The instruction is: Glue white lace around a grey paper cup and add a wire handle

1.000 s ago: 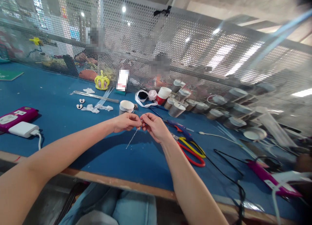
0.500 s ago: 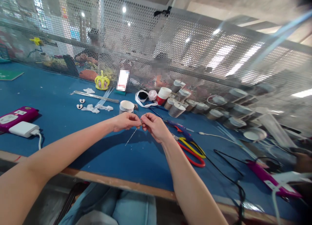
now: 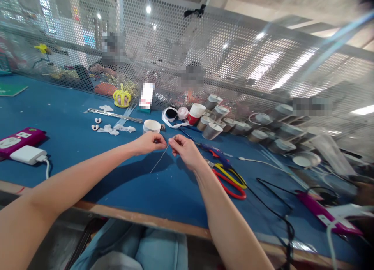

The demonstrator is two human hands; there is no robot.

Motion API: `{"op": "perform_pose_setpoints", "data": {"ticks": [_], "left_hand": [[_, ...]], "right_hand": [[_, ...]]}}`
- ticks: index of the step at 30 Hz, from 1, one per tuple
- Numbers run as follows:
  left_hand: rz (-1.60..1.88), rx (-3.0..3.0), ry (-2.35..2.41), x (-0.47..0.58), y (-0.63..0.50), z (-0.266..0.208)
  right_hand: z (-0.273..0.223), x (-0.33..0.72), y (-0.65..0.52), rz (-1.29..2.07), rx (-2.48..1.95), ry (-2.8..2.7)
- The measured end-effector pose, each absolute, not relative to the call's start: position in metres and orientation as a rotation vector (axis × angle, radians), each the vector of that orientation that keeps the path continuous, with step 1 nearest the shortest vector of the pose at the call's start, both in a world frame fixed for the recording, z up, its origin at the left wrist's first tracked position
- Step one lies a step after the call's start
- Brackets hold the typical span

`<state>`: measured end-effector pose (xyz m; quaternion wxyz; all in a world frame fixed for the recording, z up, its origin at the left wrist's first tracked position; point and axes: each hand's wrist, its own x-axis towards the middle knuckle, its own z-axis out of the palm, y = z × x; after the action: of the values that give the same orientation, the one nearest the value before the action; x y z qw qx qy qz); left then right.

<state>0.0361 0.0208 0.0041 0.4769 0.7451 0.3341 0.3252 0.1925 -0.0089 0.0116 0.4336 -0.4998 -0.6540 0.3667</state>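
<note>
A thin, twisted, silvery wire (image 3: pixel 159 161) slants down and left from between my fingertips, its lower end free above the blue table. My right hand (image 3: pixel 186 151) pinches the upper end of it between thumb and forefinger. Close beside it, my left hand (image 3: pixel 150 142) is closed in a pinch; whatever lies between those fingertips is too small to make out. Just behind my left hand stands a white-rimmed cup (image 3: pixel 152 126), partly hidden by the hand. Scissors with red and yellow handles (image 3: pixel 230 180) and a blue glue gun (image 3: pixel 216 153) lie right of my right forearm.
Several grey cups (image 3: pixel 212 131) lie along the perforated metal screen (image 3: pixel 163 40). A yellow crown-shaped piece (image 3: pixel 122 97), metal strips (image 3: pixel 113 115) and white scraps (image 3: pixel 108 129) sit at the back left. Purple power strips (image 3: pixel 25 139) flank me, with a black cable (image 3: pixel 271 207) on the right.
My fingertips have moved slightly apart, my left hand shifting a little left. More of the twisted wire's upper end now shows beside my right fingertips.
</note>
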Motion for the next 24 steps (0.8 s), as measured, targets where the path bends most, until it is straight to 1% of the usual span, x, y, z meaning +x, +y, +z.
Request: {"op": "perform_pose_setpoints", "data": {"ticks": [4, 15, 21, 24], "left_hand": [[0.811, 1.888, 0.836, 0.0377, 0.0214, 0.0023], [0.841, 1.822, 0.901, 0.043, 0.0168, 0.0032], [0.763, 1.602, 0.813, 0.0451, 0.0125, 0.0064], [0.719, 1.524, 0.803, 0.0456, 0.0135, 0.0039]], "right_hand": [[0.0107, 0.1922, -0.0081, 0.865, -1.27, -1.617], [0.0084, 0.188, -0.0091, 0.74, -1.308, -1.559], [0.0077, 0.1887, -0.0078, 1.081, -1.17, -1.454], [0.0068, 0.1902, -0.0059, 1.135, -1.151, -1.423]]}}
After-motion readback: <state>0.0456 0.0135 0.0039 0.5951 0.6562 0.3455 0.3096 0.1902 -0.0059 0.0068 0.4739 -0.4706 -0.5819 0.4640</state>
